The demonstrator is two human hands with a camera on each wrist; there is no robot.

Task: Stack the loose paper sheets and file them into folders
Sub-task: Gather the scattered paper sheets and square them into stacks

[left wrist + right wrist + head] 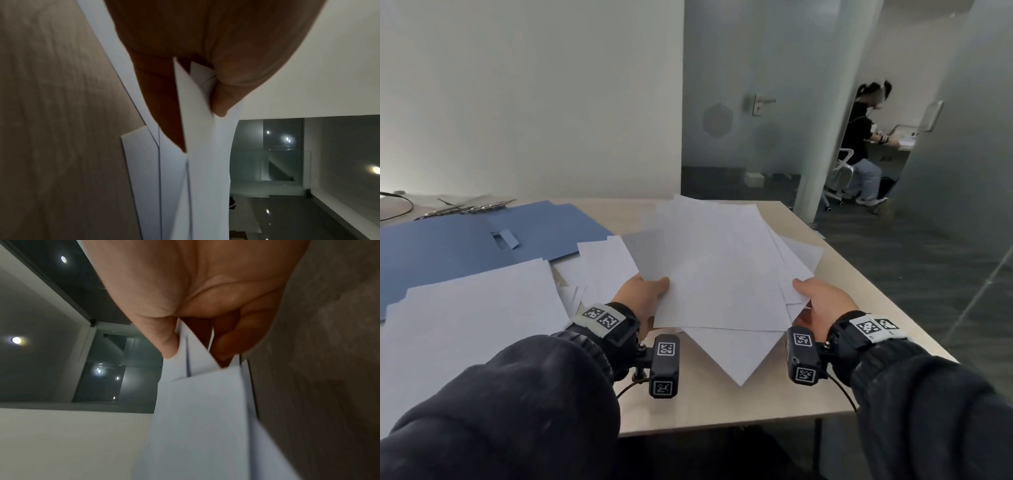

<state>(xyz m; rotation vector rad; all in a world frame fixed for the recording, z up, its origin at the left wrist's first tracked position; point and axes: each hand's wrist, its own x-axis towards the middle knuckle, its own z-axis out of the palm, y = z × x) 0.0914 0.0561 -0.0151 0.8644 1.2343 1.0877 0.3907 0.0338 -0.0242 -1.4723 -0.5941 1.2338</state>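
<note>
on the far left the blue folders point(448, 246) lie flat and open on the table point(722, 407) — nothing filed in them that we can see. beside them sits one spread of white sheets point(472, 318), only roughly squared. our left hand point(643, 294) pinches the left edge of a fanned bundle of paper point(722, 267), thumb on top; our right hand point(818, 305) pinches its right edge the same way. we judge we're mid-gathering — squaring and all the filing are left.
</note>
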